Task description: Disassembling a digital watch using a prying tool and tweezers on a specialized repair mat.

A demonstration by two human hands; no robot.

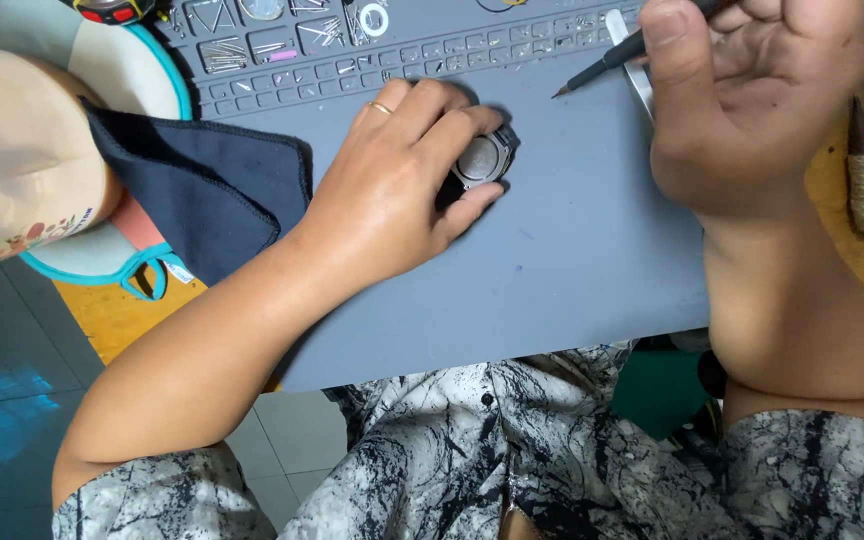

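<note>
left hand (392,190): pinches the watch (480,160) at mat (572,250) centre
right hand (752,95): at 2 o'clock from watch, grips a black tool (607,62), tip apart from it
cloth (202,190): at 9 o'clock

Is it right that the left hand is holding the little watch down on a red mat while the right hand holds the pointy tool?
Not quite. The head view shows the mat is grey, not red. The left hand does hold the watch down on it, and the right hand holds the pointy tool.
</note>
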